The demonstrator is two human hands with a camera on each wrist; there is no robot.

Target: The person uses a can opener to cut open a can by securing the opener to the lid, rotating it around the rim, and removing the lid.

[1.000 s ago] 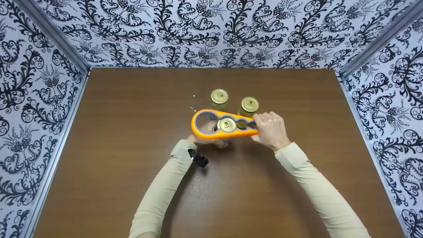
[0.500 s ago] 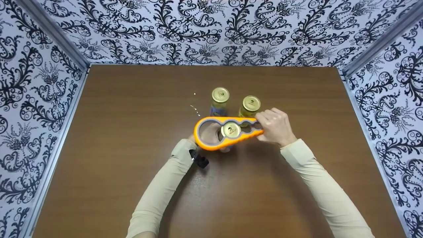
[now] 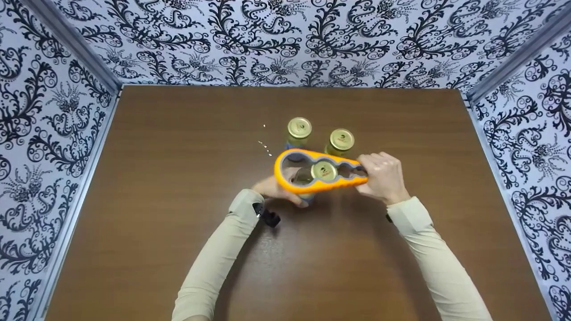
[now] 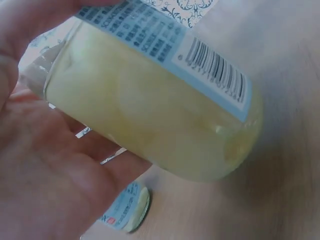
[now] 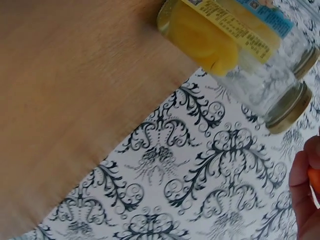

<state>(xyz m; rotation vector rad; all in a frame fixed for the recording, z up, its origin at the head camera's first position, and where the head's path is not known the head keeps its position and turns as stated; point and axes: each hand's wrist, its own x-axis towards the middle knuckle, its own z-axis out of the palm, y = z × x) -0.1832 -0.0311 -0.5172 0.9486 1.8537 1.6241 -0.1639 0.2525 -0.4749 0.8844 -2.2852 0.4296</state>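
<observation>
My left hand grips a glass jar with a pale blue label and pale yellow contents; it looks tilted in the left wrist view. My right hand holds the narrow end of an orange jar opener with a grey scalloped inner edge. A gold lid sits in one of the opener's middle holes. Just left of the lid, a dark round area shows through the largest hole, above the left hand. I cannot tell whether the lid is still on the jar. Fingers of the right hand show at the right wrist view's edge.
Two more gold-lidded jars stand just behind the opener: a blue-labelled jar and a yellow-labelled jar with orange-yellow fruit. Small light droplets dot the brown table to their left. Patterned walls enclose the table.
The right hand, opener and lid have shifted to the right. The opener swung toward me and then back. More of the left hand shows, and the dark round area beside the lid has grown.
</observation>
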